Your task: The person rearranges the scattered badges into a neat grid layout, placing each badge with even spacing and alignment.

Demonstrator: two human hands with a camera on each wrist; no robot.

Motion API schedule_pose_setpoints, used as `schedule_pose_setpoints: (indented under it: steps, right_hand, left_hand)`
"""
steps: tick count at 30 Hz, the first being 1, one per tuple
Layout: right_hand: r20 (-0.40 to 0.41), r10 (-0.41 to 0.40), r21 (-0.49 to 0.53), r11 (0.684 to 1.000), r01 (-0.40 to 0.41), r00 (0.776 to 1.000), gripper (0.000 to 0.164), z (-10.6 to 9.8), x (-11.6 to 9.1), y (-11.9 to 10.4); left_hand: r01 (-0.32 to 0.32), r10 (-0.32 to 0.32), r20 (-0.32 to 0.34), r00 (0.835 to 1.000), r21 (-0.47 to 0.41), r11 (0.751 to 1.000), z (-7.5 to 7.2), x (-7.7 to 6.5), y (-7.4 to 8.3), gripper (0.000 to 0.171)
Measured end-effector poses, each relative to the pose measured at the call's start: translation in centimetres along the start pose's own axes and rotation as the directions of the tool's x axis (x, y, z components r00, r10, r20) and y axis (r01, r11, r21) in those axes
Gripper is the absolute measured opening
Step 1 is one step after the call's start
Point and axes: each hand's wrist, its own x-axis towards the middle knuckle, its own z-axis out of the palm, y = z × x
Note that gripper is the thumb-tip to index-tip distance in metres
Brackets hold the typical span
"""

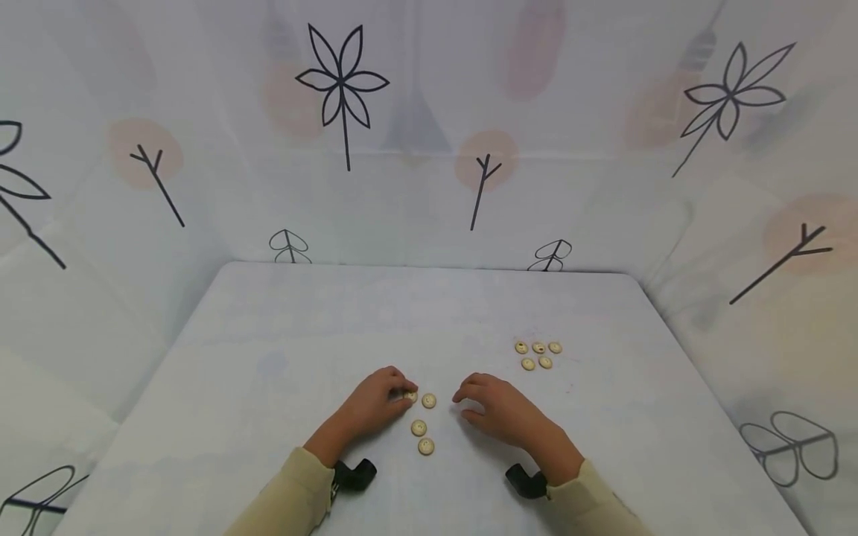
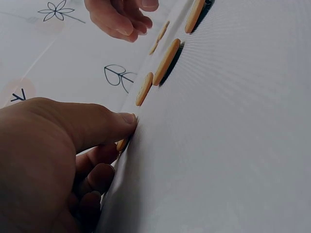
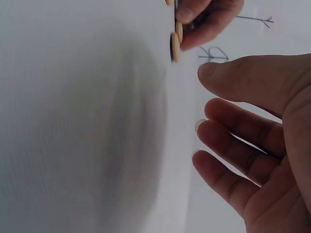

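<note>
On the near half of the worktop point(image 1: 302, 320): pale button point(image 1: 412, 397) pinched by L hand point(image 1: 372, 404)

It's between thumb & fingers — can't tell if it's touching the worktop or just off it. Second button point(image 1: 429, 400) just beside it, to the R; third button point(image 1: 418, 427) & fourth button point(image 1: 426, 447) lie nearer the person, approx. in a column. R hand point(image 1: 503, 409) opposite, fingers apart & loosely bent, w/ nothing in its grasp. Beyond it, farther R, five more buttons point(image 1: 539, 348) — three in back row, two in front. Beige sleeves point(image 1: 288, 491) on both arms; patterned cloth point(image 1: 415, 208) behind.
</note>
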Motion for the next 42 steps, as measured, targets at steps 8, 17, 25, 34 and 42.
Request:
schedule_pose_setpoints:
  steps: [8, 17, 25, 34, 42]
  right_hand:
    - [0.056, -0.053, 0.041, 0.998, 0.051, 0.997, 0.018, 0.9, 0.1, -1.5]
    - [0.087, -0.143, 0.017, 0.99, 0.142, 0.986, 0.018, 1.2, 0.4, -2.9]
    - [0.11, -0.226, 0.035, 0.974, 0.223, 0.968, 0.017, 2.0, 0.7, -3.9]
    - [0.132, -0.271, 0.014, 0.962, 0.272, 0.953, 0.017, 2.3, 1.0, -4.6]
    - [0.166, -0.28, 0.001, 0.959, 0.284, 0.945, 0.018, 2.5, 1.3, -4.8]
  left_hand:
    - [-0.009, 0.009, -0.006, 1.0, 0.01, 1.0, 0.2, -0.1, -0.2, 0.022]
    - [-0.034, 0.034, -0.009, 0.999, 0.012, 0.999, 0.1, 0.0, -0.3, 0.023]
    - [-0.062, 0.062, -0.025, 0.998, 0.011, 0.998, -0.1, -0.3, -0.2, 0.023]
    - [-0.078, 0.078, -0.032, 0.996, 0.002, 0.997, -0.1, -0.3, -0.1, 0.022]
    - [-0.086, 0.086, -0.032, 0.996, 0.015, 0.996, -0.1, -0.3, -0.1, 0.022]
